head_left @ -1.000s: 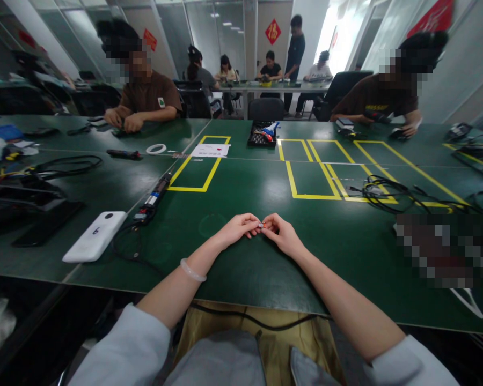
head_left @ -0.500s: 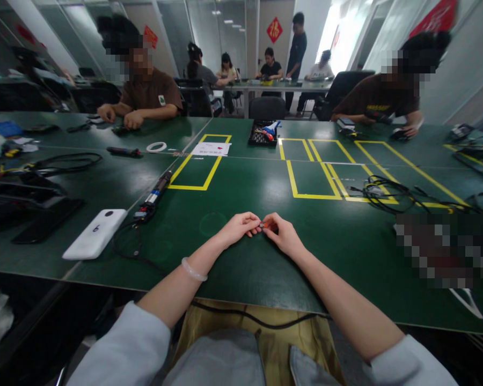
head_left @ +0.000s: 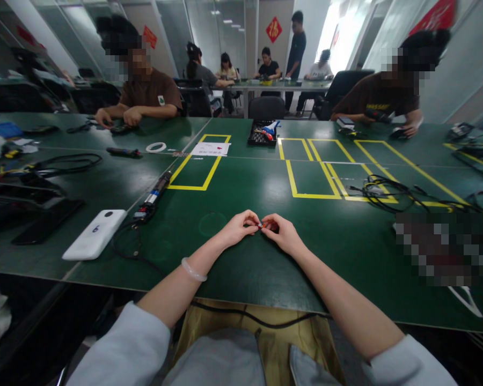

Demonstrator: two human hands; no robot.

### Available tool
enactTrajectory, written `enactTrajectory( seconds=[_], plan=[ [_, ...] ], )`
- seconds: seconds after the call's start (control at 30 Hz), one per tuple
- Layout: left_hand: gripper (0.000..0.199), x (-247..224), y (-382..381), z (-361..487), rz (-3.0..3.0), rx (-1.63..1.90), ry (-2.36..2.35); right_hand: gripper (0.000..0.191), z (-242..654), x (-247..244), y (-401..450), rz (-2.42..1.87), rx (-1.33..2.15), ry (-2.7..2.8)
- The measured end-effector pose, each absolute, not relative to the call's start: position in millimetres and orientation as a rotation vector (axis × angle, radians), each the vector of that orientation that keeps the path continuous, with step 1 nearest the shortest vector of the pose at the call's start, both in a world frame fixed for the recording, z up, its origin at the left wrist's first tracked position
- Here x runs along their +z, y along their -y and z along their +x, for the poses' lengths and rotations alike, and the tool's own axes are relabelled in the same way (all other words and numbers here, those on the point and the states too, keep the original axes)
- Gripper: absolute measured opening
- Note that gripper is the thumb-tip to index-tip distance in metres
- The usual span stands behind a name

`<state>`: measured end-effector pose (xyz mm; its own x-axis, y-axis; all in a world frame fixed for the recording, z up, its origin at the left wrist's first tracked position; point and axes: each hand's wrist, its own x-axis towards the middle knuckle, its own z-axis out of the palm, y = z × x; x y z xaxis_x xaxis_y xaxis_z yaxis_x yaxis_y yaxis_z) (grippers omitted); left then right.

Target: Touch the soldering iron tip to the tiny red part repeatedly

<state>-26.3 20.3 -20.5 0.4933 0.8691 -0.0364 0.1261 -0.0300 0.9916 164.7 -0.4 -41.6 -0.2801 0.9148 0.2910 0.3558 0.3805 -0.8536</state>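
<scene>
Fingertip work — small red-and-silver piece (head_left: 261, 226) over the green surface (head_left: 241, 284).
Left hand (head_left: 238, 227) now curled tighter, right hand (head_left: 283, 234) little changed — both pinching the piece; probably a regrip.

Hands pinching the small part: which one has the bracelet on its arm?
The left hand: a pale bracelet circles its forearm; the right forearm shows none.
</scene>
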Motion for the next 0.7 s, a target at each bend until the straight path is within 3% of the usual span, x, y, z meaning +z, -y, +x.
enactTrajectory(
  seconds=[0.53,0.7],
  plan=[
    [0.042,-15,-26,-33,1.451,0.655,-0.965,0.018,167,-42,-1,-1.096,0.941,1.763],
    [0.042,6,-48,-82,1.717,0.742,-1.174,0.018,167,-39,0,-1.115,0.961,1.769]
  ],
)
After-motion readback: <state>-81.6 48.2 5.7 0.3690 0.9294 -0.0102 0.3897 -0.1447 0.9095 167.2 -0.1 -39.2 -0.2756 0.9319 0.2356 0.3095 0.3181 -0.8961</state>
